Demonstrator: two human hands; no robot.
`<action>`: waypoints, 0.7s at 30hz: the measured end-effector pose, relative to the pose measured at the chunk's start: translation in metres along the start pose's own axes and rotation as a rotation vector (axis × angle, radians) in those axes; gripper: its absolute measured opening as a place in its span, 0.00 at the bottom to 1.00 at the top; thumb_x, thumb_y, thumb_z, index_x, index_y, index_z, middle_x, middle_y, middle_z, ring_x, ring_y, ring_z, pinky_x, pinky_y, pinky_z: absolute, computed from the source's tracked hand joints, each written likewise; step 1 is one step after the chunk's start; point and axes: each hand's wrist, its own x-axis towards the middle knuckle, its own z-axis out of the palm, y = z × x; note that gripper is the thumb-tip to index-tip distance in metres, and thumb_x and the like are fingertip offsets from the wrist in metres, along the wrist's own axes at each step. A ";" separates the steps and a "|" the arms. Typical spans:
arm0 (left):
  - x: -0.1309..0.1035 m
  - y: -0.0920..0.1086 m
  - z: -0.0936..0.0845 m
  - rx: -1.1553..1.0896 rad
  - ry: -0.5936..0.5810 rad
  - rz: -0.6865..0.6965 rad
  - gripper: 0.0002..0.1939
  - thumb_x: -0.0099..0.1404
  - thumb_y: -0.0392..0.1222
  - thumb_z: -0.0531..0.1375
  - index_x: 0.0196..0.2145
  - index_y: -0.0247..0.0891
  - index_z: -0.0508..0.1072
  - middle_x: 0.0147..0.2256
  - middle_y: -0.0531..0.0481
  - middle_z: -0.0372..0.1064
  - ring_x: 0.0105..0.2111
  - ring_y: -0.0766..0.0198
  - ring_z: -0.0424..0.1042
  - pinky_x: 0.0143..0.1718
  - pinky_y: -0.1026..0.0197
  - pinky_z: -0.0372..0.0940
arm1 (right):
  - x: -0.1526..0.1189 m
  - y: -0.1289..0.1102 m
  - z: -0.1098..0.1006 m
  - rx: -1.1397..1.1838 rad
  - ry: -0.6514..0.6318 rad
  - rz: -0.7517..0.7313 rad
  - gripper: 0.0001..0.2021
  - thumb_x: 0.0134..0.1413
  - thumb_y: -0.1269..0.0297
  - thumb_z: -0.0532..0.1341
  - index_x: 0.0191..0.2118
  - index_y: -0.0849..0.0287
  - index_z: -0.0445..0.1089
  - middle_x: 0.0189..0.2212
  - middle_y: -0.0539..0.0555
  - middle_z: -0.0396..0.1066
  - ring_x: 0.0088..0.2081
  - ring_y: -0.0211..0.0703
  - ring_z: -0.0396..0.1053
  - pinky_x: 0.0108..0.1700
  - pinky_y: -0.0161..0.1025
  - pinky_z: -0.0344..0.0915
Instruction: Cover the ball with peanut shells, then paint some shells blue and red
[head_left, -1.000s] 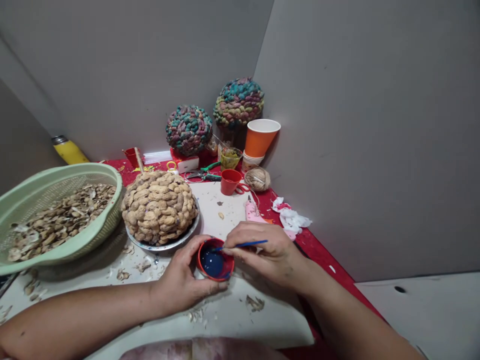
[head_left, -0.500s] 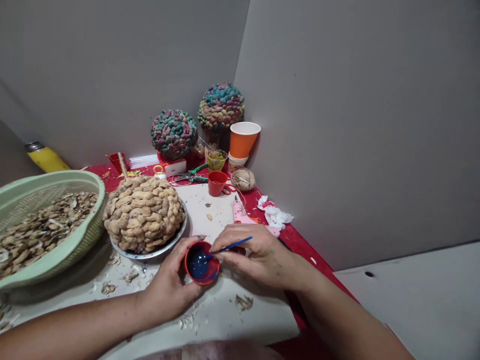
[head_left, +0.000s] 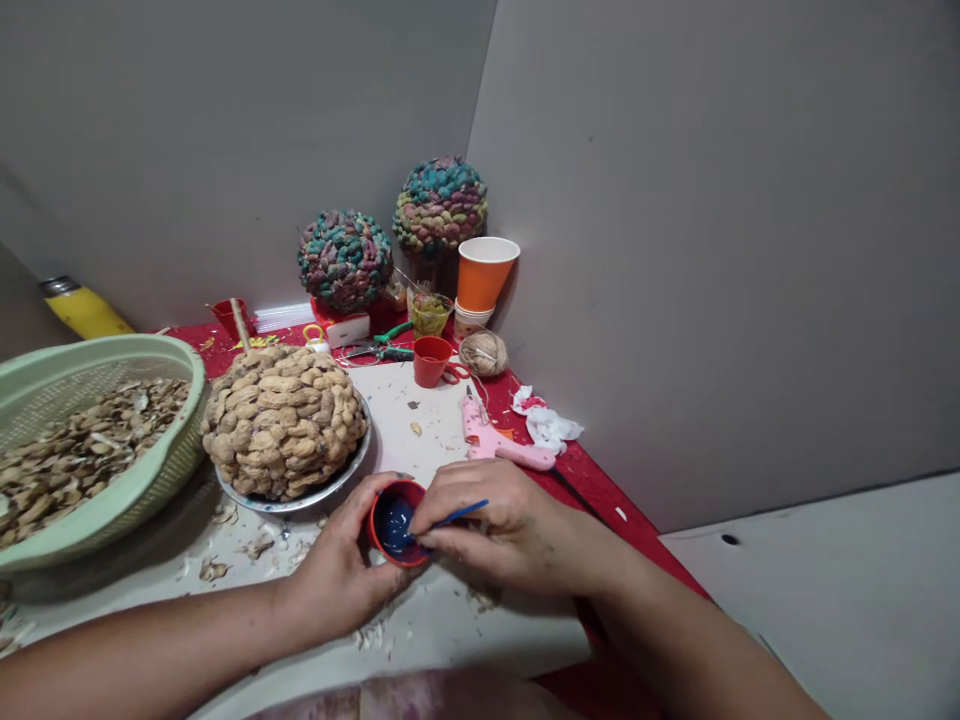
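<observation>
My left hand (head_left: 349,560) is wrapped round a small red cup (head_left: 377,548) that tilts toward me. Dark blue paint (head_left: 394,522) lies inside it. Between the fingertips of my right hand (head_left: 499,525) is a thin blue paintbrush (head_left: 466,510), its lower end down in the cup and its tip hidden. Just beyond my left hand, a ball covered in unpainted peanut shells (head_left: 285,420) rests in a metal bowl (head_left: 281,506), with a stick (head_left: 240,325) rising from its far side.
A green basket (head_left: 169,455) of peanut shells stands at left. Toward the back are painted balls (head_left: 345,260), an orange paper cup (head_left: 487,280), another red cup (head_left: 431,362), pliers (head_left: 382,350) and a twine ball (head_left: 484,353). A pink glue gun (head_left: 502,445) lies beyond my right hand.
My right hand has moved slightly left and lower over the cup, taking the brush deeper into the paint. My left hand keeps its hold on the cup. The view has shifted slightly.
</observation>
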 end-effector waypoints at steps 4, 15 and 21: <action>-0.002 -0.006 0.001 0.001 0.005 0.005 0.27 0.60 0.40 0.68 0.55 0.43 0.65 0.51 0.45 0.69 0.50 0.55 0.71 0.54 0.53 0.66 | 0.002 0.006 0.009 -0.021 0.141 -0.081 0.05 0.64 0.74 0.60 0.40 0.62 0.74 0.34 0.57 0.79 0.35 0.39 0.74 0.40 0.34 0.70; 0.001 0.005 -0.002 -0.071 -0.059 -0.113 0.27 0.61 0.41 0.65 0.55 0.38 0.61 0.52 0.41 0.68 0.52 0.52 0.69 0.55 0.50 0.64 | 0.002 0.001 0.009 0.006 0.112 0.021 0.05 0.64 0.71 0.61 0.38 0.62 0.75 0.31 0.55 0.78 0.31 0.37 0.73 0.36 0.33 0.70; 0.001 0.008 -0.002 -0.102 -0.061 -0.045 0.24 0.60 0.35 0.62 0.54 0.39 0.63 0.49 0.44 0.68 0.50 0.55 0.70 0.54 0.54 0.65 | 0.002 0.008 0.005 -0.092 0.235 0.009 0.04 0.64 0.70 0.61 0.40 0.62 0.74 0.32 0.55 0.77 0.33 0.39 0.74 0.39 0.36 0.71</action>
